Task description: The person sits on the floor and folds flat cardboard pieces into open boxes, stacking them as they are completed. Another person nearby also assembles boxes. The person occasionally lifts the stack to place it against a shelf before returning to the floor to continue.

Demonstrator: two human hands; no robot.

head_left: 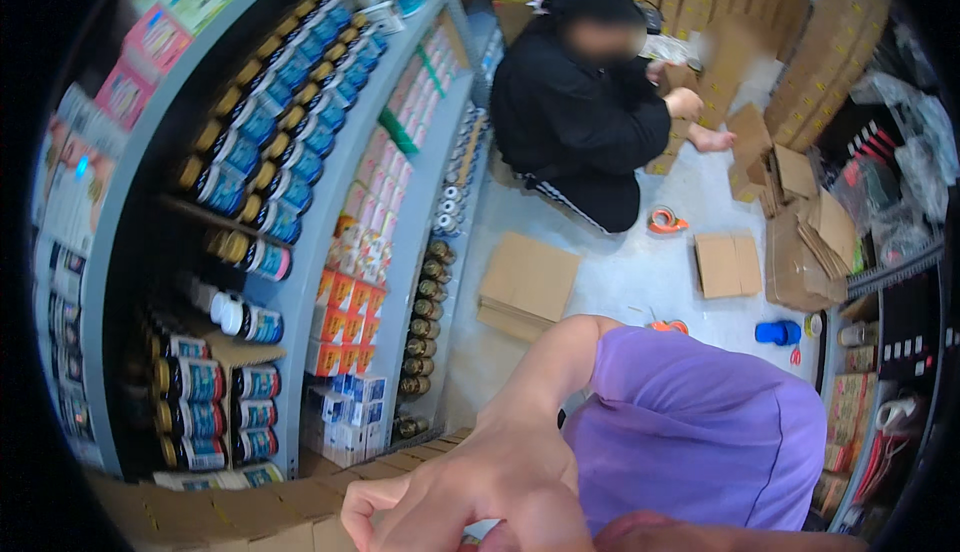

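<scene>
My left hand (480, 492) is close in at the lower edge, its bare forearm coming from a purple sleeve (690, 422). Its fingers are curled, and a small white and green bit of something (482, 529) shows beneath them; what it is I cannot make out. Along the bottom edge, right of that hand, lies a blurred strip of skin, seemingly my right hand (640, 529) and forearm, with the fingers cut off by the frame. Cardboard box tops (290, 512) run along the lower left, below my left hand.
Shelves (345, 192) of jars (290, 192) and small boxes (345, 322) stand at left. A person in black (580, 102) sits on the floor, hands at cardboard. Flat cardboard (530, 277), a folded carton (727, 264), orange tape dispensers (665, 220) and a blue object (777, 333) lie about.
</scene>
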